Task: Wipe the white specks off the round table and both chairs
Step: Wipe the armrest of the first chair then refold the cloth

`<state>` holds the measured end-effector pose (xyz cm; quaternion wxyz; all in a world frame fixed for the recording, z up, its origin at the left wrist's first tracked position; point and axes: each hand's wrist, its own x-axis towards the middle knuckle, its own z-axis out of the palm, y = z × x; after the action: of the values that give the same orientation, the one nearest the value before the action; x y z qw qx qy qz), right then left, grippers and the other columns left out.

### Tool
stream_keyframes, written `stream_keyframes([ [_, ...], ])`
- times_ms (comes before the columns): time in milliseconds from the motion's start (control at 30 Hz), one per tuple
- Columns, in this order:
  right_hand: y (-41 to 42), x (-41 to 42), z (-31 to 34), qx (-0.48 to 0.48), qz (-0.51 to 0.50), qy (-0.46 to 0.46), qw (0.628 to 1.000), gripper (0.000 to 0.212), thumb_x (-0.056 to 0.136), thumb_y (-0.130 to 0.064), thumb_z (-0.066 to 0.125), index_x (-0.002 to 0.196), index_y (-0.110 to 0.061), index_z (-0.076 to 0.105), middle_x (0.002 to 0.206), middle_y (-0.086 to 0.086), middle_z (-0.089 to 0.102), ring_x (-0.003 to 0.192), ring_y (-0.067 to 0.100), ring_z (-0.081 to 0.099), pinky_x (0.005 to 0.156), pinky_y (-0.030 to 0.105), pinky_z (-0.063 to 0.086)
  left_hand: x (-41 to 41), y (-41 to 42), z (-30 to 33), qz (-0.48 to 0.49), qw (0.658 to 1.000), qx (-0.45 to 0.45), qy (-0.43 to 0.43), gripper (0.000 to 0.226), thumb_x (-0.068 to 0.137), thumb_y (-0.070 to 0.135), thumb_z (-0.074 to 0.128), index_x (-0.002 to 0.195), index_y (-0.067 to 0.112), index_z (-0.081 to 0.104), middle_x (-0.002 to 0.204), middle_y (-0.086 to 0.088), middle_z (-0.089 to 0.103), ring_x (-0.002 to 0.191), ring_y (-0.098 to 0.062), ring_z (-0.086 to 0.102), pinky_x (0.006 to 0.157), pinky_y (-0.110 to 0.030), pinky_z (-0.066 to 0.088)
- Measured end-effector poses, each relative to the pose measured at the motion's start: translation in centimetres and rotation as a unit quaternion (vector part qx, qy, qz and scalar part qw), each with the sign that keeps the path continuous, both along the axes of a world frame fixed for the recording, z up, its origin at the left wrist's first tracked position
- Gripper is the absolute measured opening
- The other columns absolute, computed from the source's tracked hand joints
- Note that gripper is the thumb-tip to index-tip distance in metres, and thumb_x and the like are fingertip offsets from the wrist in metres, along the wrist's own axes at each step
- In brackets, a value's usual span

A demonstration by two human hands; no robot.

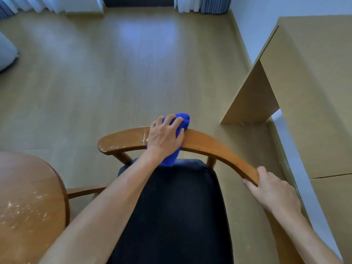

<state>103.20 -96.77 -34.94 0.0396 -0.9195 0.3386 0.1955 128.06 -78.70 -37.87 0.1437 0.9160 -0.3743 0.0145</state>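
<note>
Speckled chair backrest (122, 140) and round table (28, 197) on pale wood floor (95, 73).

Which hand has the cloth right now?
The left hand, pressing the blue cloth on the backrest. The right hand only grips the backrest's end.
</note>
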Motion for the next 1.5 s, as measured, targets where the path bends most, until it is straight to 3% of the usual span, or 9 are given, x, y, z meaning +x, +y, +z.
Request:
stream_keyframes([
  [200, 0.1, 0.3, 0.5, 0.004, -0.01, 0.014, 1.0, 0.039, 0.095, -0.061, 0.037, 0.101, -0.023, 0.038, 0.079, -0.007, 0.052, 0.058, 0.004, 0.051, 0.044, 0.018, 0.028, 5.5, 12.3, 0.0, 0.194, 0.98, -0.026, 0.04, 0.036, 0.09, 0.035, 0.041, 0.119, 0.021, 0.058, 0.125, -0.004, 0.058, 0.109, -0.036, 0.053, 0.088, -0.046, 0.045],
  [367, 0.1, 0.3, 0.3, -0.003, -0.009, 0.015, 1.0, 0.039, 0.094, -0.062, 0.037, 0.103, -0.024, 0.036, 0.077, -0.009, 0.051, 0.056, 0.002, 0.049, 0.044, 0.016, 0.026, 6.5, 16.7, -1.1, 0.313, 0.941, -0.089, 0.095, 0.032, 0.095, 0.032, 0.04, 0.119, 0.021, 0.057, 0.122, -0.009, 0.059, 0.105, -0.034, 0.054, 0.089, -0.044, 0.043],
  [567, -0.2, -0.1, -0.7, -0.006, -0.009, 0.006, 1.0, 0.041, 0.092, -0.064, 0.038, 0.103, -0.025, 0.035, 0.076, -0.01, 0.05, 0.057, 0.003, 0.051, 0.044, 0.017, 0.028, 5.8, 12.3, -0.5, 0.248, 0.968, -0.031, 0.006, 0.025, 0.095, 0.027, 0.044, 0.11, 0.017, 0.062, 0.115, -0.008, 0.063, 0.102, -0.037, 0.053, 0.088, -0.045, 0.04],
  [667, -0.3, 0.0, -0.8, -0.007, -0.011, 0.006, 1.0, 0.041, 0.092, -0.064, 0.039, 0.101, -0.024, 0.036, 0.075, -0.008, 0.05, 0.056, 0.004, 0.052, 0.043, 0.018, 0.028, 4.3, 7.8, -0.2, 0.207, 0.978, 0.009, -0.015, 0.031, 0.091, 0.033, 0.036, 0.101, 0.018, 0.061, 0.112, -0.005, 0.062, 0.098, -0.035, 0.052, 0.083, -0.043, 0.039],
  [933, -0.4, 0.2, -0.9, -0.016, -0.005, 0.025, 1.0, 0.039, 0.093, -0.063, 0.037, 0.097, -0.024, 0.036, 0.075, -0.008, 0.052, 0.057, 0.004, 0.053, 0.043, 0.018, 0.029, -5.2, -6.9, -0.4, -0.013, 1.0, 0.017, -0.015, 0.025, 0.083, 0.032, 0.048, 0.091, 0.016, 0.065, 0.099, -0.005, 0.065, 0.09, -0.033, 0.056, 0.081, -0.043, 0.039],
  [1067, -0.5, 0.2, -0.9, -0.014, -0.017, 0.021, 1.0, 0.04, 0.092, -0.065, 0.037, 0.097, -0.025, 0.037, 0.074, -0.009, 0.053, 0.057, 0.005, 0.054, 0.044, 0.019, 0.031, -3.4, -4.5, -0.2, -0.07, 0.997, -0.011, 0.002, 0.034, 0.083, 0.037, 0.045, 0.107, 0.021, 0.062, 0.112, -0.003, 0.062, 0.098, -0.032, 0.056, 0.082, -0.043, 0.042],
  [1167, -0.5, 0.3, -0.6, -0.009, -0.02, 0.018, 1.0, 0.041, 0.091, -0.065, 0.039, 0.099, -0.024, 0.038, 0.075, -0.009, 0.052, 0.058, 0.005, 0.053, 0.045, 0.018, 0.032, 1.0, 1.9, 0.2, 0.0, 1.0, -0.012, 0.014, 0.042, 0.084, 0.039, 0.036, 0.116, 0.023, 0.057, 0.123, -0.003, 0.057, 0.106, -0.032, 0.055, 0.081, -0.042, 0.046],
  [1300, -0.2, 0.4, -0.1, 0.002, -0.022, 0.029, 0.999, 0.04, 0.092, -0.063, 0.04, 0.099, -0.024, 0.037, 0.076, -0.008, 0.05, 0.058, 0.004, 0.052, 0.044, 0.017, 0.028, 5.7, 12.0, 0.5, 0.171, 0.983, -0.021, 0.057, 0.031, 0.092, 0.029, 0.049, 0.121, 0.022, 0.057, 0.124, -0.003, 0.058, 0.107, -0.035, 0.054, 0.084, -0.042, 0.043],
  [1500, 0.3, 0.5, 0.3, -0.008, -0.03, 0.023, 0.999, 0.039, 0.094, -0.061, 0.039, 0.099, -0.022, 0.036, 0.078, -0.007, 0.049, 0.057, 0.004, 0.049, 0.045, 0.018, 0.027, 5.0, 10.5, 0.0, 0.211, 0.977, -0.021, 0.015, 0.026, 0.092, 0.027, 0.046, 0.114, 0.019, 0.058, 0.121, -0.004, 0.06, 0.107, -0.037, 0.051, 0.086, -0.047, 0.044],
])
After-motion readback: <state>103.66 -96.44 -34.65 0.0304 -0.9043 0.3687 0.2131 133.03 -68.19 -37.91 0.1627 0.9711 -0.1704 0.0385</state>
